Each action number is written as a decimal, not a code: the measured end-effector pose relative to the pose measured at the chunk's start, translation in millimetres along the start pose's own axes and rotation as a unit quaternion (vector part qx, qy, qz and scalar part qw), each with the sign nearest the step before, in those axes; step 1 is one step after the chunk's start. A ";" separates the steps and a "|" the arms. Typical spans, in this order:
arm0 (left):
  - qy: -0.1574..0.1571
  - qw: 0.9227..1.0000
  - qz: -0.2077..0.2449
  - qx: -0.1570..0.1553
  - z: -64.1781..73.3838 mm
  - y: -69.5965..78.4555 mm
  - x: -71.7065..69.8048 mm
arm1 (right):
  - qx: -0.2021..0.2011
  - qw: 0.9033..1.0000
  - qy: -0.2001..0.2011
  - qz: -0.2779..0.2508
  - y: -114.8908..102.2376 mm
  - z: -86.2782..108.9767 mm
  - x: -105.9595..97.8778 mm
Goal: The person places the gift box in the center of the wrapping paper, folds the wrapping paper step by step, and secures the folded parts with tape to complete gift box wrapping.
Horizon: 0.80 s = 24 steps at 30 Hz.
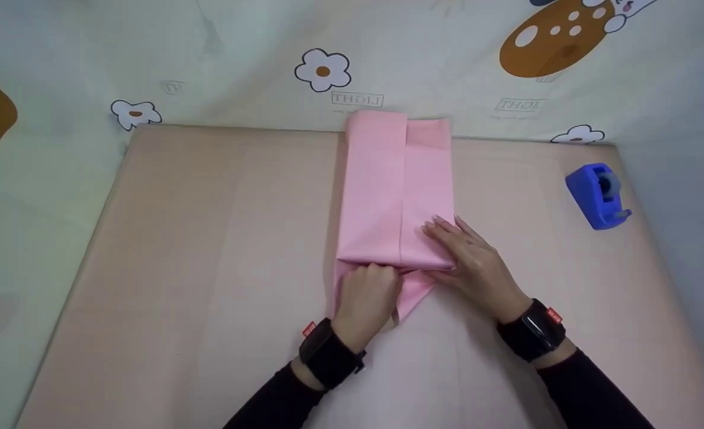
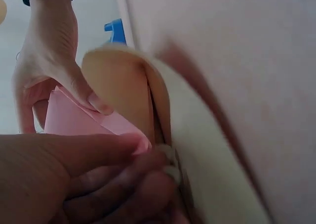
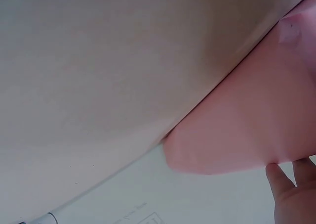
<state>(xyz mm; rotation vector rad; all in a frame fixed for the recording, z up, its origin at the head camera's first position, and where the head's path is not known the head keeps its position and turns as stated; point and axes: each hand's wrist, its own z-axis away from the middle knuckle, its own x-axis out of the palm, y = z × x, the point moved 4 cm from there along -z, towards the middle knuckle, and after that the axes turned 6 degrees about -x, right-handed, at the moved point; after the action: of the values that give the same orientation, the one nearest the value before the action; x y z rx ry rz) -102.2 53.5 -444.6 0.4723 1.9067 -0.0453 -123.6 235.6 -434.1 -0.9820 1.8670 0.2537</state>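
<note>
A long folded sheet of pink paper (image 1: 372, 190) lies lengthwise on the table, with a seam running down its face and its near end spread into flaps. My left hand (image 1: 368, 298) is curled at that near end; in the left wrist view its thumb and fingers pinch a pink edge (image 2: 143, 144). Beside them curves a flap (image 2: 207, 155) showing its pale back. On the near right corner is my right hand (image 1: 480, 268), fingers over the upper face and thumb at the end fold. The right wrist view shows its fingertips (image 3: 279, 179) against the paper's edge.
A blue tape dispenser (image 1: 596, 199) stands at the table's far right. The paper's far end reaches the back edge of the pale table (image 1: 256, 196), against a wall covering (image 1: 238, 71) printed with flowers. Black bands circle both wrists.
</note>
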 end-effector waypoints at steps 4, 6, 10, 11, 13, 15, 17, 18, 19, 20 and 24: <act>-0.013 1.000 0.026 -0.002 -0.7 -3.4 4.9 | -0.014 1.000 0.003 -0.013 0.8 1.2 1.9; -0.028 0.999 0.039 0.005 -1.0 -6.0 8.1 | -0.019 0.999 0.001 -0.039 2.6 1.7 1.9; -0.047 0.997 0.048 0.044 0.3 -6.3 10.5 | -0.033 0.988 -0.013 -0.147 8.0 3.5 -4.7; -0.050 0.996 0.051 0.055 1.1 -5.5 10.5 | -0.034 0.984 -0.019 -0.176 9.6 4.0 -8.1; -0.055 0.994 0.053 0.072 2.4 -3.9 9.8 | -0.035 0.975 -0.034 -0.215 11.9 4.1 -16.5; -0.064 0.993 0.057 0.086 3.4 -2.5 8.9 | -0.040 0.973 -0.054 -0.219 12.8 2.3 -26.1; -0.077 0.989 0.066 0.104 4.1 -0.8 7.8 | -0.045 0.975 -0.084 -0.199 12.7 -1.3 -34.5; -0.084 0.987 0.070 0.115 4.5 0.1 7.2 | -0.048 0.977 -0.103 -0.183 12.2 -3.7 -38.1; -0.089 0.985 0.073 0.125 4.8 0.9 6.7 | -0.052 0.977 -0.121 -0.166 11.4 -6.3 -41.3; -0.094 0.983 0.077 0.135 5.1 1.8 6.2 | -0.054 0.978 -0.141 -0.147 10.5 -8.9 -43.8; -0.083 0.979 0.063 0.175 6.9 6.8 3.6 | -0.077 0.975 -0.199 -0.063 4.2 -20.0 -51.6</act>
<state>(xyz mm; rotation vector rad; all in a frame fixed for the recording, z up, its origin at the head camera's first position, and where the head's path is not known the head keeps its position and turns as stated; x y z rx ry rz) -94.8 59.1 -449.2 0.8009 1.7049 -0.3304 -129.6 254.0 -382.0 -1.0621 1.4322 0.4879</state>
